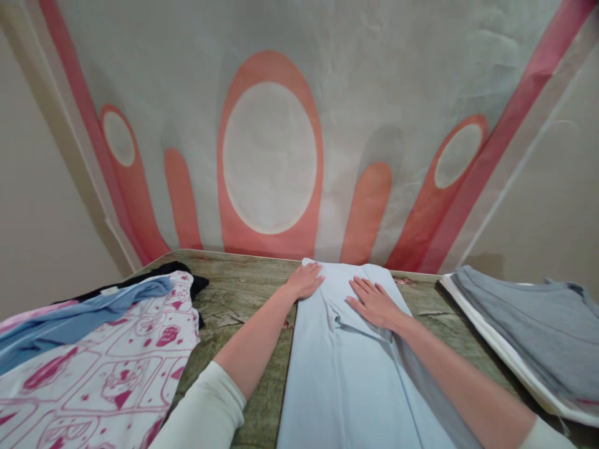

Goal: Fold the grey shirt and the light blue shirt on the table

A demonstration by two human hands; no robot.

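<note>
A pale blue garment (346, 374) lies lengthwise down the middle of a wooden table (234, 299). My left hand (305, 280) rests flat on its far left corner, fingers stretched out. My right hand (373, 302) lies palm down on the cloth a little to the right, fingers spread and pointing left. Neither hand grips anything. Both forearms reach in from the bottom edge, with white sleeves pushed up.
A heap of clothes sits on the left: a white garment with pink prints (107, 374), a blue one (79, 315) and a black one (182, 271). A stack topped by a grey garment (528, 324) lies on the right. A grey and red patterned backdrop (271, 149) hangs behind the table.
</note>
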